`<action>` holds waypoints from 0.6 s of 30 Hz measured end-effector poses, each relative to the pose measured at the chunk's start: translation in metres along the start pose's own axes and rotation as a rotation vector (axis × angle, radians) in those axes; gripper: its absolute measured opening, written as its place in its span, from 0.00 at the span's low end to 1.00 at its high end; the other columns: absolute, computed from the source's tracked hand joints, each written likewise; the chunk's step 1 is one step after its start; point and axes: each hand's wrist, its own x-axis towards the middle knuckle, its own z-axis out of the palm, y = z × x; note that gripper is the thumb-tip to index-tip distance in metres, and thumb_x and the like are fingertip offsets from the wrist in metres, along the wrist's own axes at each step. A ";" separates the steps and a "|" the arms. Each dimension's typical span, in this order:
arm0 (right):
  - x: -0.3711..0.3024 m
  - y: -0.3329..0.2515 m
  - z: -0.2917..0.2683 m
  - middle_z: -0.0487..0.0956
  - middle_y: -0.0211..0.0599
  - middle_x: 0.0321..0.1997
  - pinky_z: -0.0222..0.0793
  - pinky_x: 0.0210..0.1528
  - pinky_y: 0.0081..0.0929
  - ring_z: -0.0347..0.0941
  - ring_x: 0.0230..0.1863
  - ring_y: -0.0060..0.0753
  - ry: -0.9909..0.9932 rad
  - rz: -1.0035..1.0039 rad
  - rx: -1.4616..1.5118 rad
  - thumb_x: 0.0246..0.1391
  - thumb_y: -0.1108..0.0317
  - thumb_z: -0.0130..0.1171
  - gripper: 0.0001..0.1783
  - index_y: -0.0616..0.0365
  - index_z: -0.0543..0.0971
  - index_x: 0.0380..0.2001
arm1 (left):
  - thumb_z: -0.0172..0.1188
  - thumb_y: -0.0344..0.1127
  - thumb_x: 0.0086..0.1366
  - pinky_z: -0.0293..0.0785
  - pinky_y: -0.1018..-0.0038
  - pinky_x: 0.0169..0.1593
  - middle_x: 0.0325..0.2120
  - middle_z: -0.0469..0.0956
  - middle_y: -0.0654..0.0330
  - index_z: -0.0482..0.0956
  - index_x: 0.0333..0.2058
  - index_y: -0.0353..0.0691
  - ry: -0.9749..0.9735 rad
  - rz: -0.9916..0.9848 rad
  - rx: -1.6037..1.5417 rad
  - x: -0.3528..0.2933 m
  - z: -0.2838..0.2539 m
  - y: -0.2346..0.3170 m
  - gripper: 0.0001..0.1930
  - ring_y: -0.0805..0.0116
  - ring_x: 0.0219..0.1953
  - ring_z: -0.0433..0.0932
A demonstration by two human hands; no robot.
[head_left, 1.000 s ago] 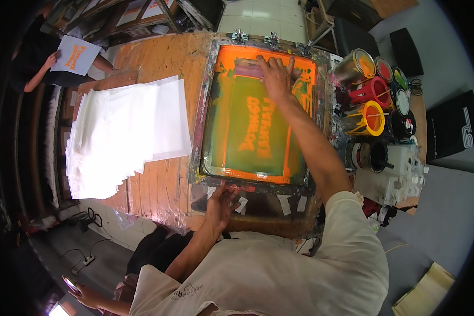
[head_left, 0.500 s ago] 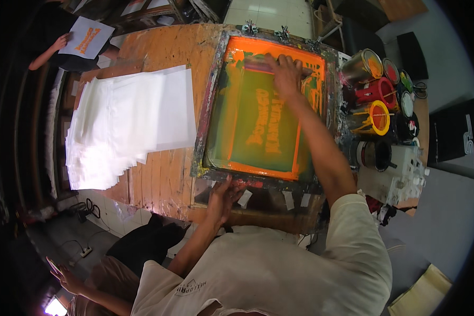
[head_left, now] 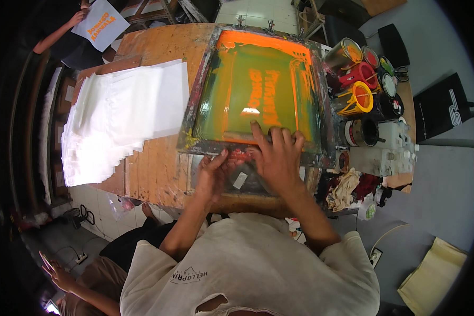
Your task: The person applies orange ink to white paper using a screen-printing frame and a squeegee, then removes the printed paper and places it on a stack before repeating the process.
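Gripping the squeegee [head_left: 242, 135] with the right hand [head_left: 280, 158], spread-fingered over the bar, with index finger stretched ahead onto the mesh [head_left: 239, 79]. Set just beside it, at the near rim of the screen frame [head_left: 202, 84], with the left hand [head_left: 210, 176], thumb raised; cannot tell whether pinching that rim. Hidden by the right hand: some of the squeegee and of the near rim.

Angled inward from the near side with both forearms [head_left: 308, 210], bent at the elbows, wrists close together. Lying across the near end of the mesh with the squeegee; banked with orange ink [head_left: 263, 41] at the far end. Held along the far rim by metal clamps [head_left: 271, 25].

To the left on the wooden table [head_left: 158, 168], fanned out: white sheets [head_left: 121, 105]. Crowded along the right: a silver can [head_left: 339, 57] with orange inside, a red can [head_left: 353, 79], a yellow-rimmed can [head_left: 346, 101] with reddish orange and a stick inside, and a dark-mouthed can [head_left: 353, 132]. Nearer on that side: translucent jugs [head_left: 376, 158] and a beige rag [head_left: 344, 189].

At far left, held by a co-worker [head_left: 58, 36]: a printed sheet [head_left: 101, 23]. At near left: another person's hand [head_left: 60, 276].
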 end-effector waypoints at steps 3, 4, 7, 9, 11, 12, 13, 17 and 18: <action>0.025 0.003 -0.027 0.71 0.36 0.36 0.57 0.50 0.48 0.68 0.40 0.40 0.178 -0.069 -0.061 0.57 0.51 0.66 0.31 0.50 0.78 0.62 | 0.62 0.32 0.69 0.77 0.59 0.60 0.42 0.84 0.47 0.79 0.44 0.28 -0.135 0.126 -0.045 -0.004 0.019 0.025 0.12 0.56 0.45 0.86; 0.037 0.006 -0.035 0.71 0.36 0.35 0.58 0.48 0.47 0.69 0.39 0.41 0.236 -0.083 -0.080 0.57 0.50 0.66 0.30 0.50 0.79 0.60 | 0.60 0.30 0.68 0.77 0.59 0.61 0.42 0.85 0.46 0.80 0.43 0.28 -0.192 0.180 -0.052 -0.004 0.024 0.034 0.10 0.55 0.46 0.86; 0.086 0.023 -0.061 0.73 0.36 0.31 0.61 0.44 0.43 0.72 0.35 0.42 0.415 -0.165 -0.114 0.58 0.47 0.66 0.25 0.50 0.83 0.53 | 0.59 0.31 0.67 0.76 0.55 0.62 0.43 0.85 0.47 0.81 0.43 0.31 -0.404 0.337 -0.073 0.019 0.031 0.055 0.11 0.52 0.49 0.85; 0.119 0.032 -0.084 0.75 0.38 0.29 0.63 0.43 0.41 0.74 0.35 0.43 0.462 -0.198 -0.094 0.59 0.47 0.66 0.22 0.50 0.85 0.48 | 0.58 0.33 0.67 0.73 0.52 0.63 0.44 0.85 0.47 0.82 0.44 0.32 -0.486 0.406 -0.004 0.056 0.024 0.072 0.12 0.48 0.51 0.84; 0.147 0.038 -0.106 0.77 0.39 0.29 0.63 0.43 0.40 0.76 0.37 0.44 0.405 -0.177 -0.069 0.60 0.48 0.65 0.20 0.49 0.85 0.46 | 0.60 0.41 0.69 0.70 0.48 0.63 0.45 0.84 0.43 0.81 0.42 0.30 -0.260 0.465 0.256 0.108 0.014 0.079 0.16 0.42 0.50 0.82; 0.160 0.041 -0.115 0.77 0.37 0.27 0.67 0.41 0.39 0.75 0.33 0.39 0.350 -0.153 -0.109 0.64 0.48 0.60 0.18 0.51 0.83 0.40 | 0.62 0.48 0.69 0.69 0.45 0.61 0.45 0.82 0.42 0.81 0.40 0.28 -0.077 0.552 0.423 0.134 0.007 0.074 0.21 0.40 0.49 0.81; 0.172 0.044 -0.126 0.77 0.35 0.24 0.70 0.39 0.38 0.74 0.29 0.34 0.275 -0.117 -0.154 0.67 0.48 0.55 0.19 0.52 0.80 0.33 | 0.65 0.54 0.66 0.66 0.44 0.61 0.48 0.79 0.43 0.81 0.40 0.30 0.277 0.454 0.826 0.161 -0.002 0.071 0.26 0.41 0.53 0.77; 0.206 0.046 -0.160 0.78 0.35 0.19 0.74 0.36 0.38 0.73 0.24 0.32 0.227 -0.072 -0.008 0.69 0.48 0.52 0.26 0.55 0.77 0.22 | 0.71 0.61 0.57 0.62 0.42 0.56 0.54 0.68 0.50 0.81 0.43 0.39 0.726 0.401 1.739 0.208 -0.047 0.023 0.30 0.46 0.58 0.65; 0.211 0.046 -0.164 0.78 0.36 0.19 0.74 0.36 0.39 0.74 0.24 0.32 0.215 -0.026 0.012 0.68 0.47 0.52 0.27 0.56 0.78 0.22 | 0.70 0.57 0.59 0.64 0.43 0.54 0.51 0.70 0.49 0.81 0.42 0.40 0.697 0.454 1.760 0.213 -0.051 0.016 0.25 0.45 0.56 0.67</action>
